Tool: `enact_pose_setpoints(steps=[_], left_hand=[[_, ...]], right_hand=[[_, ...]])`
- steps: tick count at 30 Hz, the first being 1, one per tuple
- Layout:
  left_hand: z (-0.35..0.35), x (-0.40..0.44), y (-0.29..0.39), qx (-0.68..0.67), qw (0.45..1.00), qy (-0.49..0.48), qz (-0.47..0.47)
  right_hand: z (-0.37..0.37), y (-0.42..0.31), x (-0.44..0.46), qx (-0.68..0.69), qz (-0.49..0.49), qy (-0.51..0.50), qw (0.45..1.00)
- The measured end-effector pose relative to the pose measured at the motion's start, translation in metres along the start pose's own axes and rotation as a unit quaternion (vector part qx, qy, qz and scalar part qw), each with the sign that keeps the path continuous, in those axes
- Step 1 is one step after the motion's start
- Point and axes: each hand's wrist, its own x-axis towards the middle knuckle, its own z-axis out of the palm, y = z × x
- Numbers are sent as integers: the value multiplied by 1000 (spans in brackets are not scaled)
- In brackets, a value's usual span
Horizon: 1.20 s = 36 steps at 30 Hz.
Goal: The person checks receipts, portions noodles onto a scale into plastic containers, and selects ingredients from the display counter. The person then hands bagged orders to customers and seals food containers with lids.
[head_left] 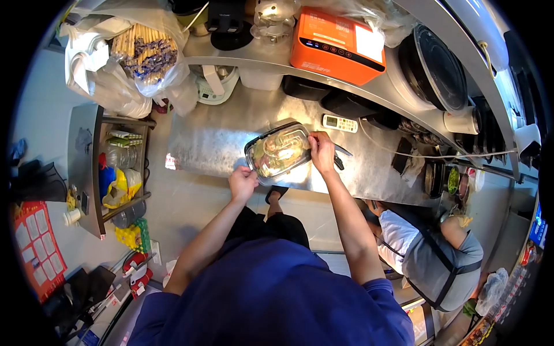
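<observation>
A black takeaway container (279, 153) with a clear lid is tilted slightly over the front of the steel counter. Through the lid I make out pale and green food, its kind unclear. My left hand (243, 183) is closed on the near left corner. At the right end, my right hand (321, 152) grips the rim with fingers closed on the edge. Just beyond that hand lies a dark-handled tool (339, 161), perhaps scissors, partly hidden. Behind it a white remote control (340, 123) rests on the counter.
The steel counter (202, 141) runs across in front of me. Above it, a shelf holds an orange box (339, 46) and a bag of wrapped chopsticks (144, 52). Another person (441, 259) works close on my right. A shelved cart (86, 173) stands at left.
</observation>
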Motion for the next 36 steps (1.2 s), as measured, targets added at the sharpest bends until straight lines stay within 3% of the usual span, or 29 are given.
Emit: enact_pose_setpoints(steps=[4, 12, 14, 17, 22, 26, 36], left_hand=[[-3, 6, 11, -10, 1000, 14, 22], [7, -24, -3, -27, 999, 27, 34], [6, -30, -9, -51, 998, 16, 22], [2, -35, -22, -92, 995, -25, 43], [5, -32, -18, -12, 993, 0, 115], [4, -23, -6, 36, 987, 37, 154], [10, -4, 2, -13, 993, 62, 103]], right_hand=[[7, 3, 6, -25, -37, 18, 999], [-28, -2, -28, 24, 85, -32, 996], [-31, 3, -39, 106, 142, -44, 983], [-31, 14, -43, 108, 110, -45, 987], [-26, 9, -20, 54, 21, -53, 997], [-21, 0, 4, 51, 5, -59, 997], [-3, 16, 7, 68, 94, -83, 990]])
